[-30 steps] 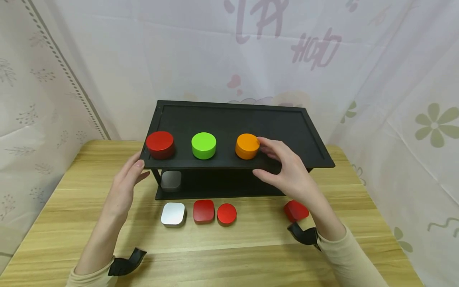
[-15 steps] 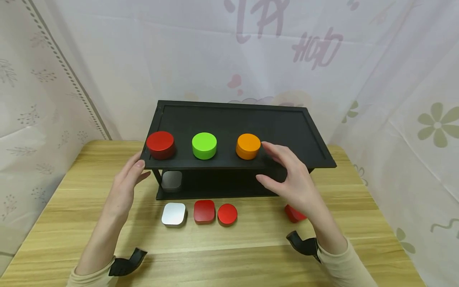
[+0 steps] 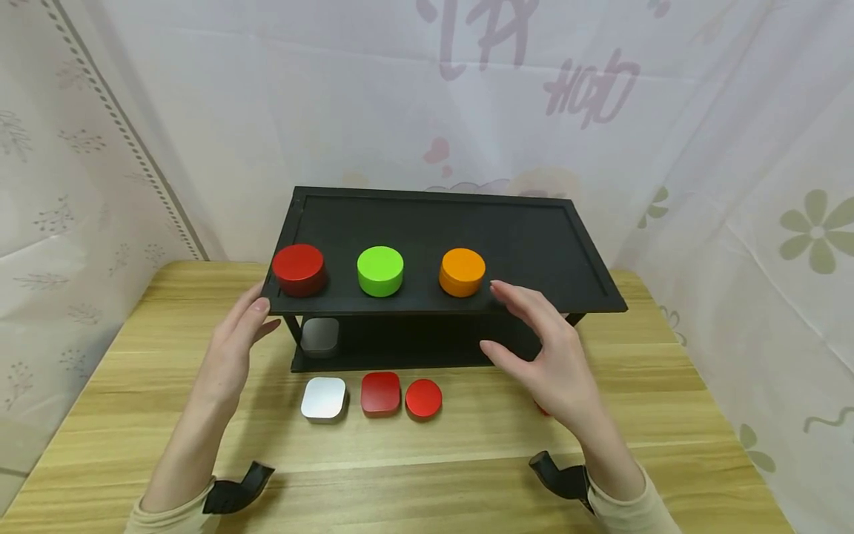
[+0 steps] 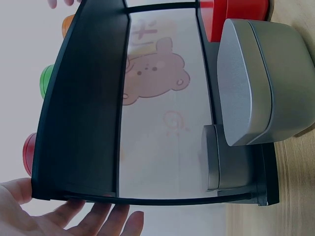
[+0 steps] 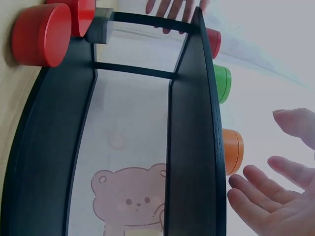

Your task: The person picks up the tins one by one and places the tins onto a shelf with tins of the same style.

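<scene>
Printed cloth (image 3: 373, 96) hangs behind a wooden worktop (image 3: 427, 493) that carries a black shelf (image 3: 427, 226). Near the front edge of the shelf's top stands an orange tin (image 3: 462, 273), with a green tin (image 3: 380, 272) and a dark red tin (image 3: 299, 271) towards its left edge. Just right of the orange tin, the right hand (image 3: 550, 352) grasps nothing, thumb and fingers apart; the left hand (image 3: 230, 348) holds the shelf's front left corner.

Head view looks down; close wrist views share the shelf (image 3: 427, 226).
</scene>
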`<state>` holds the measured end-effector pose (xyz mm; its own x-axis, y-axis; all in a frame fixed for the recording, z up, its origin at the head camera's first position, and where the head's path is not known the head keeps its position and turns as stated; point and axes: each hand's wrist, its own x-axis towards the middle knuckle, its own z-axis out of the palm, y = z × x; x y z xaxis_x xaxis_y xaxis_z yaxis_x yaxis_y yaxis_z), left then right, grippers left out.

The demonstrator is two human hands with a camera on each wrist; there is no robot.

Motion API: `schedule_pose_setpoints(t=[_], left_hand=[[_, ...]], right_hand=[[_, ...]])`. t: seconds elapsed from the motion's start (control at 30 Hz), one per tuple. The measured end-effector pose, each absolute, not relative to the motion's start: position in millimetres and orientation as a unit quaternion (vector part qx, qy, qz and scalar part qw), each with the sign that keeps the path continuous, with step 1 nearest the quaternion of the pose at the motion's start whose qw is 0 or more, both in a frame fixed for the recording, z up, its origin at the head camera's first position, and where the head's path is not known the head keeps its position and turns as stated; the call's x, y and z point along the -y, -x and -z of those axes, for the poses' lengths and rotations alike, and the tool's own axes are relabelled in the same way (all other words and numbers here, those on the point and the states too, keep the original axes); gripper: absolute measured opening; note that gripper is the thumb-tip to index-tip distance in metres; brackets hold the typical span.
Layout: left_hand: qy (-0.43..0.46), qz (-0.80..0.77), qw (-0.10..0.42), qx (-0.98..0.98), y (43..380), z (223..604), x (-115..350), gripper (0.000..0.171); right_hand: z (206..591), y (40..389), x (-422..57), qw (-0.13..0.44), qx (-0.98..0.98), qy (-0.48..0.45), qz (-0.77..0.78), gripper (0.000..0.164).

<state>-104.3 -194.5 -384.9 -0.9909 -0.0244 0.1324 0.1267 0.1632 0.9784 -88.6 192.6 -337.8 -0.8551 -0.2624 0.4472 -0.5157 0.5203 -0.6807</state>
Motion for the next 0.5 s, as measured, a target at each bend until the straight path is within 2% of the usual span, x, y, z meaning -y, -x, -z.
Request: schedule_pose_setpoints(t=[0.23, 0.5], left_hand=[[0.035, 0.643, 0.06, 0.763, 105.0, 384.8, 194.6, 0.051], [0.032, 0.639, 0.057, 0.767, 105.3, 386.3, 194.8, 0.052]], right_hand=[[344.9, 80.2, -188.4, 0.158, 0.841, -0.248, -0.453, 0.07], [356.5, 74.9, -181.9, 0.136, 0.843, -0.261, -0.451, 0.068]])
